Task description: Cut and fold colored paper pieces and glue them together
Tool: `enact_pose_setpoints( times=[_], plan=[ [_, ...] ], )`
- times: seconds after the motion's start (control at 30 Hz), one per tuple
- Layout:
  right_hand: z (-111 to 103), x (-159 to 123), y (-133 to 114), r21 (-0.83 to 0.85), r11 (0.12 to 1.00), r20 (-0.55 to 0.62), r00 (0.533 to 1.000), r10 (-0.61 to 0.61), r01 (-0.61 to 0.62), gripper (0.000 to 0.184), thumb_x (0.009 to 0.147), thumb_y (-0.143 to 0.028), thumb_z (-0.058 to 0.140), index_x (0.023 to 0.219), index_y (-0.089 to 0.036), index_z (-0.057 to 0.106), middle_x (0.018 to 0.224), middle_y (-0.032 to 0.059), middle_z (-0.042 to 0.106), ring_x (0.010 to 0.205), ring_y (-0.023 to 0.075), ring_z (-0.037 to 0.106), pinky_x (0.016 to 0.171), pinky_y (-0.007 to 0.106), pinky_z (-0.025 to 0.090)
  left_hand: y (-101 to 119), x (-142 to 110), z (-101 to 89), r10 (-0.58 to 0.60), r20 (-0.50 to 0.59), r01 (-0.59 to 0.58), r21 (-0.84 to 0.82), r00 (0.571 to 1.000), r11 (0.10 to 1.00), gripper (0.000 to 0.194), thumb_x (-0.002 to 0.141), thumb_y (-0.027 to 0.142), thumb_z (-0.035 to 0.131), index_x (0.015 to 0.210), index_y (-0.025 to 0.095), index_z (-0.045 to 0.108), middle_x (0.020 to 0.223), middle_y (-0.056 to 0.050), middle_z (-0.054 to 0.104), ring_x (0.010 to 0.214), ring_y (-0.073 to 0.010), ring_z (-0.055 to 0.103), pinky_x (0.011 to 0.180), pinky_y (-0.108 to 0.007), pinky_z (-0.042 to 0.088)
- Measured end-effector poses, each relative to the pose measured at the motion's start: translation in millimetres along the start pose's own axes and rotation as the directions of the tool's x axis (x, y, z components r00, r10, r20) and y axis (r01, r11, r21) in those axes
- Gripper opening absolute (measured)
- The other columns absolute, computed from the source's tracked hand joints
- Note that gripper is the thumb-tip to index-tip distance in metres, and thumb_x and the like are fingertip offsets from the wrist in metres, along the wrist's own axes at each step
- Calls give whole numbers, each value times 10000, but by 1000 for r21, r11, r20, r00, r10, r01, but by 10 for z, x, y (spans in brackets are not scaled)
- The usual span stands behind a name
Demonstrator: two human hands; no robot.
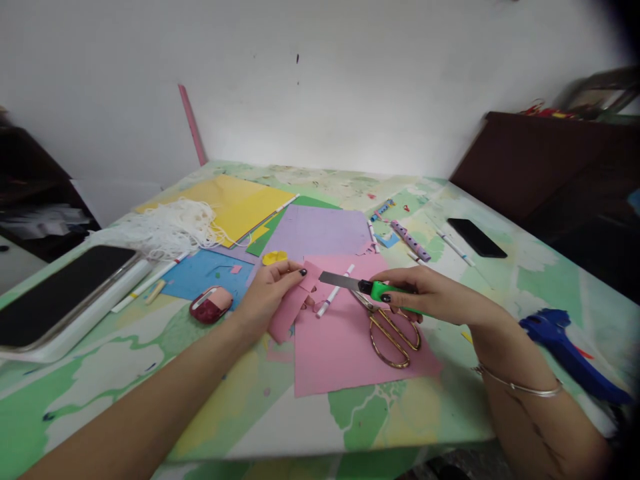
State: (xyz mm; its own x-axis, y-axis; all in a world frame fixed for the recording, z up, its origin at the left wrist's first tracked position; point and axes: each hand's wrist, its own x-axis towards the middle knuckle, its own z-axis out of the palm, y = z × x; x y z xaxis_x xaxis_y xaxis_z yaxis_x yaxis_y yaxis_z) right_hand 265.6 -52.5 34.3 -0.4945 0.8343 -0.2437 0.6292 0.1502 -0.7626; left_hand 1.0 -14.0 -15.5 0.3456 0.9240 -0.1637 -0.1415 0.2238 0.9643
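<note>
My left hand [273, 293] pinches a small strip of pink foam sheet [289, 312], held up over the table. In my right hand [415, 290] is a green utility knife [383, 291] with its blade [340, 279] extended and pointing left. The blade tip is close to the pink strip; whether it touches cannot be told. Below both hands lies a larger pink sheet [330, 363]. Gold-handled scissors [393, 337] rest on it under my right hand, and a white marker [335, 291] lies between my hands.
Left stand a white box with a dark top [65, 293], a heap of white cord [165, 227] and a dark red case [211, 305]. Yellow [240, 197], purple [325, 230] and blue sheets [205, 273] lie behind. At right are a black phone [477, 237] and a blue glue gun [570, 350].
</note>
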Motion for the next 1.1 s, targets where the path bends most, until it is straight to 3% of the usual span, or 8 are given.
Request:
enact_pose_setpoints(
  times=[0.23, 0.43, 0.7, 0.9, 1.1],
  plan=[
    [56, 31, 8, -37, 999, -57, 998, -24, 22, 297, 881, -414, 466, 1026, -188, 591, 710, 7, 594, 515, 85, 505, 470, 206, 424, 7, -16, 57, 26, 17, -26, 3, 1000, 1000, 117, 738, 247, 688, 778, 162, 619, 640, 18, 641, 477, -65, 556, 423, -137, 420],
    [126, 83, -3, -54, 997, -101, 993, -54, 49, 260, 872, -381, 481, 980, -180, 605, 682, 3, 594, 528, 90, 498, 480, 209, 404, 21, -19, 69, 24, 42, -23, -20, 999, 1000, 160, 695, 239, 732, 794, 152, 641, 677, -13, 680, 540, -114, 611, 492, -196, 486],
    [120, 75, 9, -40, 998, -88, 995, -46, 43, 269, 883, -401, 464, 964, -182, 598, 689, 0, 590, 516, 88, 496, 479, 215, 402, 29, -29, 42, 16, 48, -16, -2, 999, 1000, 153, 726, 244, 712, 821, 142, 648, 690, -31, 691, 528, -111, 616, 448, -171, 466],
    [173, 117, -29, -94, 994, -147, 986, -77, 63, 240, 863, -371, 488, 939, -180, 612, 653, -17, 550, 528, 88, 451, 479, 212, 357, 4, -34, 59, -28, 77, 29, -19, 997, 999, 201, 785, 336, 643, 816, 148, 579, 716, -54, 683, 559, -163, 649, 518, -282, 542],
    [196, 132, -52, -117, 991, -144, 986, -88, 71, 226, 860, -359, 479, 905, -179, 607, 666, -11, 546, 562, 100, 447, 506, 221, 352, -44, -34, 64, 39, 145, -39, -2, 989, 999, 214, 830, 367, 579, 858, 174, 492, 721, -22, 640, 572, -154, 642, 538, -286, 533]
  ],
)
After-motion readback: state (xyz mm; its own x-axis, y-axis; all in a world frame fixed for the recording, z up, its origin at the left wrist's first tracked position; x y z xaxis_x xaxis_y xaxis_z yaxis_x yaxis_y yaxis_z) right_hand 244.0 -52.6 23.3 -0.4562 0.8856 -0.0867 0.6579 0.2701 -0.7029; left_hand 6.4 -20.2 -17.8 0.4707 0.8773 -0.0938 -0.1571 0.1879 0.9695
